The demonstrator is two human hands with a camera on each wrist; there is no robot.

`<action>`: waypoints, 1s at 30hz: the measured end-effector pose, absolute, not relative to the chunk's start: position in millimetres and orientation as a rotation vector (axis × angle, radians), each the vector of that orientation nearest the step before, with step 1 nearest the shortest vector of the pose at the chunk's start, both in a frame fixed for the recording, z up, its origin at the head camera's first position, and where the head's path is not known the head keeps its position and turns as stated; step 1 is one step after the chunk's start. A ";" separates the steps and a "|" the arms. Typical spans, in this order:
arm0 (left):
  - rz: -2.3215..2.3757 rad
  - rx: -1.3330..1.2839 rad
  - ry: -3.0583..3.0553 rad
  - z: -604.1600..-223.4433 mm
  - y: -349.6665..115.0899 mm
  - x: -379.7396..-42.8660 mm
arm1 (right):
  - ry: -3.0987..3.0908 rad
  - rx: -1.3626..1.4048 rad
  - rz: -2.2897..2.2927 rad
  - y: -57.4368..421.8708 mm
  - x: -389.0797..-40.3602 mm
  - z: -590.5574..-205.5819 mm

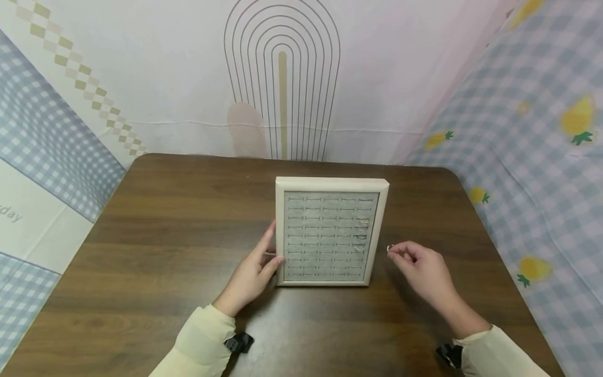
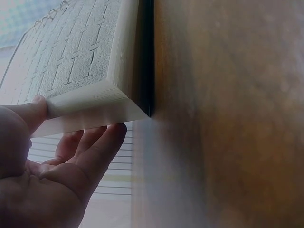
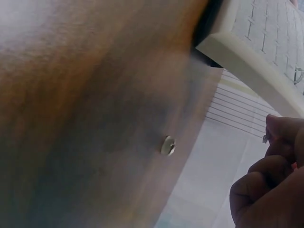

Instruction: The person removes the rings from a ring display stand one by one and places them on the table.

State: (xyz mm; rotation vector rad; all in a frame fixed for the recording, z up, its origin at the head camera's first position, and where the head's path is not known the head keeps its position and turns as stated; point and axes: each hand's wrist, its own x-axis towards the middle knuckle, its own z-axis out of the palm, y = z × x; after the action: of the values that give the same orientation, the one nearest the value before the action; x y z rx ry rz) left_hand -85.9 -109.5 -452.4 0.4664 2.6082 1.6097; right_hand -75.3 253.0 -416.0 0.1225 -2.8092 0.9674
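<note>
A cream-framed ring display board (image 1: 325,235) stands upright on the table, its grey padded face crossed by rows of slits. Several rings (image 1: 360,230) sit in the slits along its right side. My left hand (image 1: 249,275) grips the board's left edge, thumb on the front rim and fingers along the side and back. Off the right edge of the board, my right hand (image 1: 424,267) pinches a small ring (image 3: 265,139) between thumb and forefinger, mostly hidden by the fingertips. In the right wrist view another ring (image 3: 167,146) shows by itself against the tabletop.
The brown wooden table (image 1: 165,251) has rounded far corners. A pale cloth (image 1: 400,68) with line arches hangs behind it, and checked cloth (image 1: 542,157) with pineapple prints hangs at the right. Each wrist wears a dark camera (image 1: 239,343) near the cream sleeve.
</note>
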 end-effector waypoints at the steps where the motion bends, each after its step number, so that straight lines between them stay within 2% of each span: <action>1: 1.613 0.470 2.608 -452.6 -109.4 -86.1 | -2.816 0.117 0.964 253.7 -74.9 -417.0; 30: 1.601 0.480 2.623 -451.6 -109.9 -86.6 | -3.143 0.010 0.958 275.0 -76.6 -442.4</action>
State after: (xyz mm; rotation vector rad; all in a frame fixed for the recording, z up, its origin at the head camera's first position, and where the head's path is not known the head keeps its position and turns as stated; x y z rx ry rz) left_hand -86.6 -109.9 -451.6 0.4800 2.6228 1.6011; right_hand -76.6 275.0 -442.4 0.0096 -3.1426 0.9580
